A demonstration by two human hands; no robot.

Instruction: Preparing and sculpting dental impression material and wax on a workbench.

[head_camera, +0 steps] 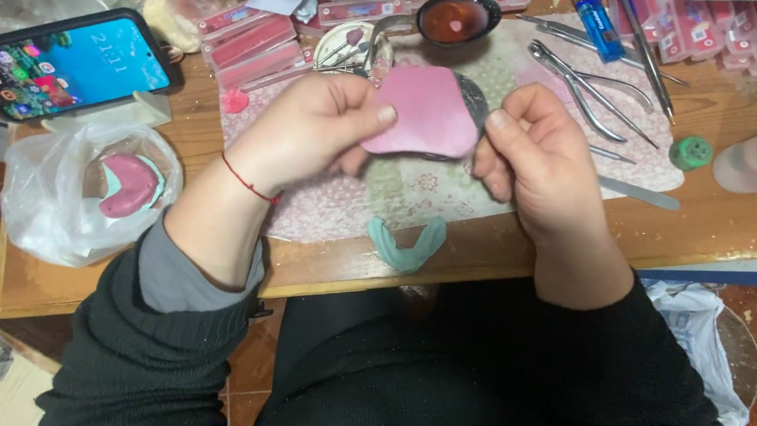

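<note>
A: Grip status?
B: Left hand and right hand both closed on pink sheet, held at frame centre above patterned cloth.
A: Hazards, near to far?
B: Green tray lying at table edge: likely knocked off by sleeves. Over-bending may tear sheet. Pliers and dish beyond, upper centre: snagging possible.

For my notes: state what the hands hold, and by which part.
Both hands hold one pink sheet. The left hand pinches its left edge between thumb and fingers; the right hand grips its right edge.
</note>
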